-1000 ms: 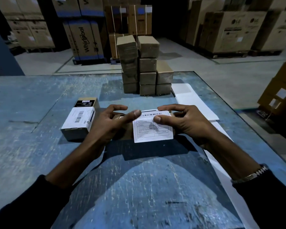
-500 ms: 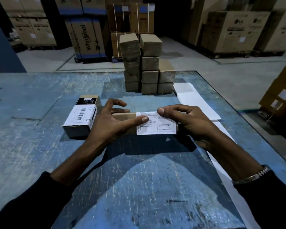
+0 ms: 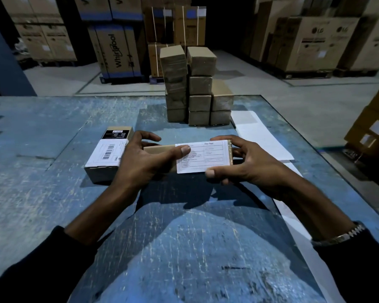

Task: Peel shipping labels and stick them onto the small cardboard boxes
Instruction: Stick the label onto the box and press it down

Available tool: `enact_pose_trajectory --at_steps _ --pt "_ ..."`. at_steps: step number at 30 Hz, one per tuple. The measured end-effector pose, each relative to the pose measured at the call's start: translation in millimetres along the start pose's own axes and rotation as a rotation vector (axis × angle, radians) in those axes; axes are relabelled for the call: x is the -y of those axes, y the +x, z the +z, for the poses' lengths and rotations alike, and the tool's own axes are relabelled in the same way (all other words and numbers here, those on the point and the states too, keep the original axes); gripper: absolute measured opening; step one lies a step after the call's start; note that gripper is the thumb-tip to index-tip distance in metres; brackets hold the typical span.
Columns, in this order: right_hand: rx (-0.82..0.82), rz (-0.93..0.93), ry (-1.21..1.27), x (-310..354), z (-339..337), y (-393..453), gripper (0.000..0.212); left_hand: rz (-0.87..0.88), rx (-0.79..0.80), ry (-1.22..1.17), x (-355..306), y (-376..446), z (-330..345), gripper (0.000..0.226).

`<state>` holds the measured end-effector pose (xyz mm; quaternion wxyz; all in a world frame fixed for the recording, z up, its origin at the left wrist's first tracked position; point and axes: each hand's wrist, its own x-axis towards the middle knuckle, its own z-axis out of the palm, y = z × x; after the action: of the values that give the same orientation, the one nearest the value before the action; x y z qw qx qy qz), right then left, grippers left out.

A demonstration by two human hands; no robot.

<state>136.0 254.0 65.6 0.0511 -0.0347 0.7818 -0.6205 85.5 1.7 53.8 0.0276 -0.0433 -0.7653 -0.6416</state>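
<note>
The table (image 3: 42,193) has a blue painted top, matt and rough, scratched and worn pale in streaks. The small box (image 3: 160,149) held in both hands is plain brown cardboard, matt, and its label (image 3: 206,157) is white printed paper. The labelled box (image 3: 106,159) near the table's left edge is cardboard with a white paper label and a black printed end. The stacked boxes (image 3: 198,88) at the far edge are dull brown cardboard. White paper sheets (image 3: 260,136) lie along the right edge. The wrist bracelet (image 3: 341,235) looks like shiny metal.
</note>
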Motion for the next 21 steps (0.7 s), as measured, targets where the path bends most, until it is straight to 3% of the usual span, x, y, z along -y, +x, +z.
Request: enact_pose_trajectory --at_steps 4,8,13,16,21 --pt "0.037 0.045 0.029 3.4 3.0 -2.9 0.066 0.000 0.023 0.013 0.7 -0.7 0.9 0.083" --pt "-0.161 0.028 0.068 3.7 20.8 0.8 0.053 0.030 0.043 0.028 1.5 -0.4 1.5 0.082" --pt "-0.336 -0.013 -0.114 -2.9 28.4 4.7 0.069 0.073 0.058 0.041 1.8 -3.2 4.0 0.091" --pt "-0.331 -0.019 -0.137 -0.7 29.4 0.2 0.062 0.052 0.034 0.020 3.9 -1.9 4.0 0.095" --pt "-0.239 -0.006 -0.069 -3.6 31.5 -0.7 0.069 0.026 0.031 -0.009 1.0 0.2 0.5 0.097"
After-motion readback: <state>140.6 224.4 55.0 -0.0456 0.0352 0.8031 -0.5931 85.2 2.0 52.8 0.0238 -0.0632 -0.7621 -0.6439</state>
